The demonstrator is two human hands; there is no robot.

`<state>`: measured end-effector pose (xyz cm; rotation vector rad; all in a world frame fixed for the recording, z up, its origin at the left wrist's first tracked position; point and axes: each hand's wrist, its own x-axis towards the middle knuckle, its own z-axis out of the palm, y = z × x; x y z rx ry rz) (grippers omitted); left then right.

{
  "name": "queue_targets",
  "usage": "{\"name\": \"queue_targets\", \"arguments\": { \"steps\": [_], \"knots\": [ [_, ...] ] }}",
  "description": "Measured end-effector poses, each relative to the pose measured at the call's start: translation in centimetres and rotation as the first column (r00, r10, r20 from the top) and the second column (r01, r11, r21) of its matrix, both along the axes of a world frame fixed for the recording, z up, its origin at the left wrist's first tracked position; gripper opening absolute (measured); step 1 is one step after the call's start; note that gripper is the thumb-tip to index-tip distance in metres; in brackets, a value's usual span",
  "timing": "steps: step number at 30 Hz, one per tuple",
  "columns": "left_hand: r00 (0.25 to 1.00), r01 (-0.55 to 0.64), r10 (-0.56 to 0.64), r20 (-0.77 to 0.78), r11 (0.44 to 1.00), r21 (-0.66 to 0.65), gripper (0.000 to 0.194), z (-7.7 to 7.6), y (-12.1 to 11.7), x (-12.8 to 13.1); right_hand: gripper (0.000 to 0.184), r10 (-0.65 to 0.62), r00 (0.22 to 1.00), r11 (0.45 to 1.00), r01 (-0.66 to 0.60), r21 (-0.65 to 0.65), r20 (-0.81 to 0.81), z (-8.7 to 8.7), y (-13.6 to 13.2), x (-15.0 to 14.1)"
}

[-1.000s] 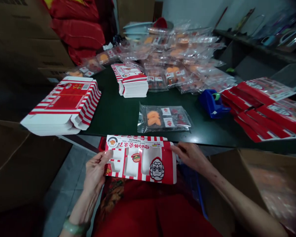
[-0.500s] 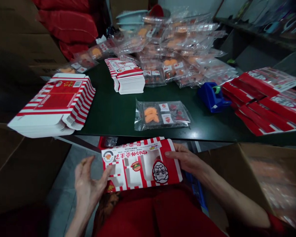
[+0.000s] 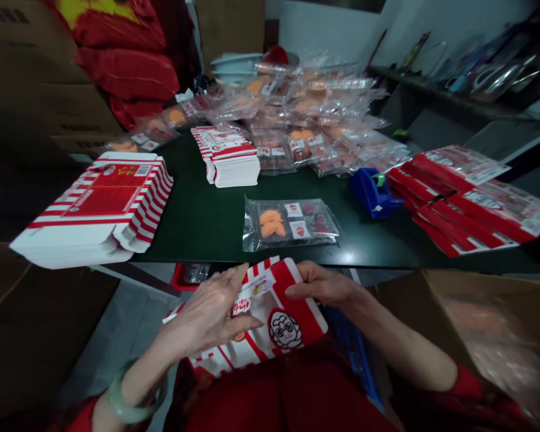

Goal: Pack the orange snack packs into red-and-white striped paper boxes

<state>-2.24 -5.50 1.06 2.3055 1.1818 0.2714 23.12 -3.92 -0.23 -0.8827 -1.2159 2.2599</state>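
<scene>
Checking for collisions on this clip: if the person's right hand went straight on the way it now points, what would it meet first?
The red-and-white printed carton held below it, at its red panel. The right hand appears to be touching it already, though depth makes this hard to confirm.

One left hand, one right hand, one red-and-white carton blank between them, one jade bangle, two stacks of flat cartons, one fanned spread of cartons, one blue tape dispenser, one lone sealed bag, and perhaps thirty overlapping bags in a heap, too jumbled for an exact count.
</scene>
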Motion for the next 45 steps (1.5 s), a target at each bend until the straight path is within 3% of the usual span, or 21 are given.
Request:
{"name": "queue_targets", "arguments": {
  "steps": [6, 10, 14, 15, 16, 17, 18, 19, 21, 23, 26, 28, 30, 33, 37, 40, 43, 44, 45],
  "knots": [
    [0.984, -0.122, 0.139, 0.111, 0.981, -0.149, 0.040, -1.2, -0.4, -0.2, 0.037, 0.112, 0.994, 0.987, -0.111, 0.118, -0.003, -0.8, 0.0, -2.2],
    [0.944, -0.223, 0.277, 0.181, 0.937, -0.269, 0.023, -1.8, 0.0, -0.7, 0.038, 0.145, 0.988, 0.950, -0.152, 0.273, 0.044, 0.2, 0.0, -3.2],
    [0.853, -0.275, 0.442, 0.276, 0.831, -0.483, 0.027, -3.3, 1.2, -0.6, 0.037, 0.210, 0.959, 0.831, -0.277, 0.483, 0.190, 3.0, 2.8, -1.9],
    [0.833, -0.267, 0.469, 0.294, 0.806, -0.528, 0.030, -3.5, 1.4, -0.6, 0.041, 0.147, 0.958, 0.795, -0.263, 0.547, 0.247, 3.7, 4.3, -1.2],
    [0.817, -0.256, 0.488, 0.307, 0.784, -0.566, 0.032, -3.6, 1.5, -0.6, 0.042, -0.004, 0.948, 0.753, -0.207, 0.625, 0.319, 4.2, 6.0, -0.4],
    [0.805, -0.237, 0.500, 0.319, 0.764, -0.600, 0.032, -3.6, 1.6, -0.6, 0.042, -0.229, 0.875, 0.680, -0.169, 0.713, 0.426, 4.5, 7.8, 0.4],
    [0.798, -0.205, 0.501, 0.334, 0.748, -0.631, 0.032, -3.6, 1.5, -0.6, 0.047, -0.399, 0.727, 0.620, -0.236, 0.748, 0.559, 4.5, 9.6, 1.2],
    [0.792, -0.167, 0.498, 0.354, 0.734, -0.658, 0.033, -3.4, 1.4, -0.6, 0.055, -0.489, 0.569, 0.606, -0.323, 0.727, 0.661, 4.3, 11.2, 1.9],
    [0.766, -0.116, 0.502, 0.401, 0.722, -0.682, 0.041, -3.1, 1.3, -0.7, 0.067, -0.543, 0.430, 0.620, -0.374, 0.690, 0.721, 3.4, 13.4, 3.1],
    [0.754, -0.117, 0.487, 0.440, 0.760, -0.639, 0.048, -2.8, 1.3, -0.6, 0.074, -0.551, 0.369, 0.657, -0.361, 0.662, 0.748, 2.1, 14.1, 4.1],
    [0.791, -0.125, 0.413, 0.452, 0.831, -0.541, 0.047, -2.6, 1.8, 0.0, 0.071, -0.585, 0.265, 0.718, -0.272, 0.641, 0.767, 0.6, 12.8, 5.4],
    [0.822, -0.107, 0.394, 0.412, 0.817, -0.567, 0.054, -2.4, 2.2, 0.9, 0.066, -0.612, 0.228, 0.740, -0.174, 0.650, 0.757, -0.2, 11.1, 5.9],
    [0.834, -0.087, 0.404, 0.377, 0.770, -0.632, 0.072, -2.2, 2.4, 1.9, 0.062, -0.639, 0.239, 0.741, -0.065, 0.669, 0.731, -0.8, 9.3, 5.9],
    [0.840, -0.015, 0.379, 0.388, 0.731, -0.682, 0.090, -1.6, 2.5, 3.1, 0.055, -0.655, 0.328, 0.741, 0.104, 0.663, 0.680, -1.6, 6.8, 4.8],
    [0.824, 0.087, 0.356, 0.441, 0.689, -0.719, 0.089, -1.1, 2.8, 3.6, 0.048, -0.649, 0.456, 0.754, 0.283, 0.593, 0.609, -2.2, 4.1, 2.2],
    [0.785, 0.116, 0.417, 0.457, 0.627, -0.770, 0.080, -1.2, 3.1, 3.1, 0.047, -0.633, 0.530, 0.768, 0.339, 0.544, 0.564, -2.0, 2.8, 1.5],
    [0.738, 0.103, 0.480, 0.475, 0.615, -0.782, 0.065, -1.5, 3.3, 2.2, 0.043, -0.481, 0.615, 0.853, 0.163, 0.496, 0.625, -1.3, 2.9, 3.2],
    [0.728, 0.094, 0.484, 0.486, 0.632, -0.769, 0.058, -1.6, 3.4, 1.8, 0.040, -0.446, 0.597, 0.850, 0.049, 0.524, 0.667, -1.0, 3.2, 4.0],
    [0.727, 0.090, 0.473, 0.497, 0.652, -0.753, 0.052, -1.7, 3.5, 1.4, 0.040, -0.461, 0.547, 0.804, -0.076, 0.589, 0.699, -0.5, 3.8, 4.8]
  ]
}}
